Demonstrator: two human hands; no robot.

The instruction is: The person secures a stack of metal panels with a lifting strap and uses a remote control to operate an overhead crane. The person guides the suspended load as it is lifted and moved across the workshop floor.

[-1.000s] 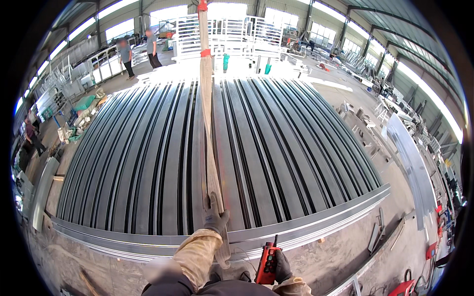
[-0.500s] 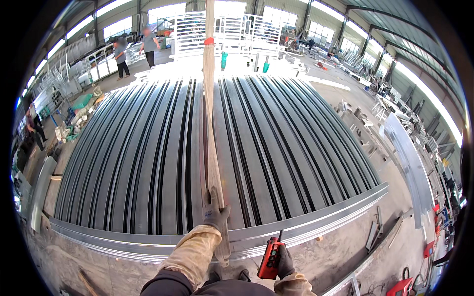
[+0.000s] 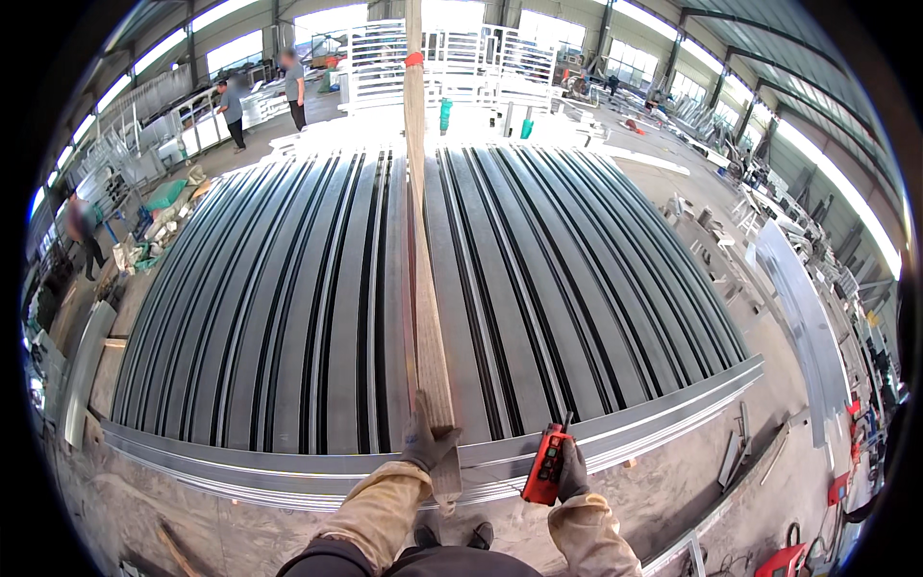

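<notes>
- Wide workshop light comes through windows [image 3: 634, 63] behind white frames [image 3: 380, 67]; two persons [image 3: 294, 91] stand near them, a third person [image 3: 85, 236] at our left.
- Before us a large stack of grey metal profiles [image 3: 524, 317] lies close above the floor [image 3: 663, 490], with its strips side by side; we suppose this order keeps the load even.
- One long beige strap [image 3: 431, 356] goes from the near edge, along the middle of the stack, and leaves the view at the top; its lower end is a loop.
- Our gloved left hand [image 3: 426, 444] is on this strap near its loop, the thumb across it; perhaps this steadies the strap, but how firmly it grips we cannot tell.
- Our gloved right hand [image 3: 574, 471] is closed around a red remote control [image 3: 544, 468], at the right of the strap; its buttons face up, probably so that we can see them.
- About brands or labels: small marks on the buttons are too tiny for reading.
</notes>
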